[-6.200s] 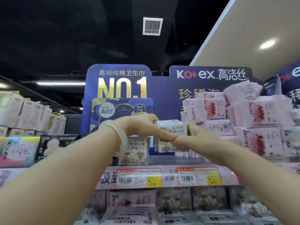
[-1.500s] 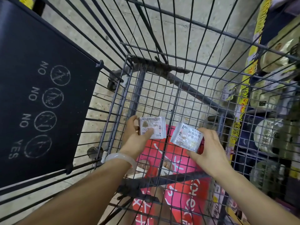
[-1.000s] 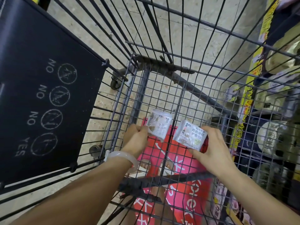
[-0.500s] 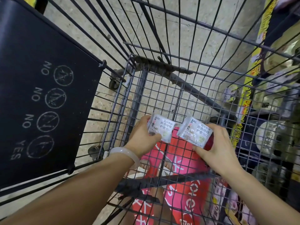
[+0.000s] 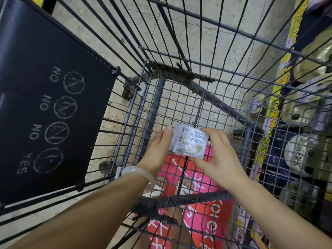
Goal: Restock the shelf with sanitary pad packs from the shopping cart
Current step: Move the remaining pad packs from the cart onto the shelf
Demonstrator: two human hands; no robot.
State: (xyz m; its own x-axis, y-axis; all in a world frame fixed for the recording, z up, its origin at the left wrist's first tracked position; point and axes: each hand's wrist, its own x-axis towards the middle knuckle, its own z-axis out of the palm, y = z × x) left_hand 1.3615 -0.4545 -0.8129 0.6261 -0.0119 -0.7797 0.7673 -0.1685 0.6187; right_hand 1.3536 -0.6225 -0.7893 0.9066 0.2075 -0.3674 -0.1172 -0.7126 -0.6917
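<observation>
- One wire shopping cart (image 5: 212, 97) fills the view, seen from above; its basket is a grid of dark metal bars, and pale speckled floor shows through the mesh.
- Two bare hands reach down into the cart basket, meeting near the middle of its floor.
- The left hand (image 5: 158, 151) has its fingers held straight against the left edge of the pack, with the thumb up along that edge.
- The right hand (image 5: 215, 159) curls around the pack's right side: fingers over the top right corner, thumb under the bottom edge.
- One sanitary pad pack (image 5: 188, 141) is plainly visible, held between both hands just above the cart floor. Whether a second pack sits behind it cannot be told.
- The pack is small, roughly square and soft-looking, wrapped in white, slightly glossy film. It carries dark printed Chinese characters, a brand mark down its left side, pale cotton-like shapes and a greenish shield badge at its lower right.
- One pale, translucent bangle (image 5: 138, 175) circles the left wrist.
- One bright pink and red printed bag (image 5: 206, 218) lies under the hands, below the cart mesh, with white lettering.
- One black panel (image 5: 46, 97) hangs on the left wall of the cart, showing four circled pictograms, three labelled NO and one labelled YES.
- To the right of the cart, shelves (image 5: 303, 123) hold blurred pale packages behind yellow edging strips.
</observation>
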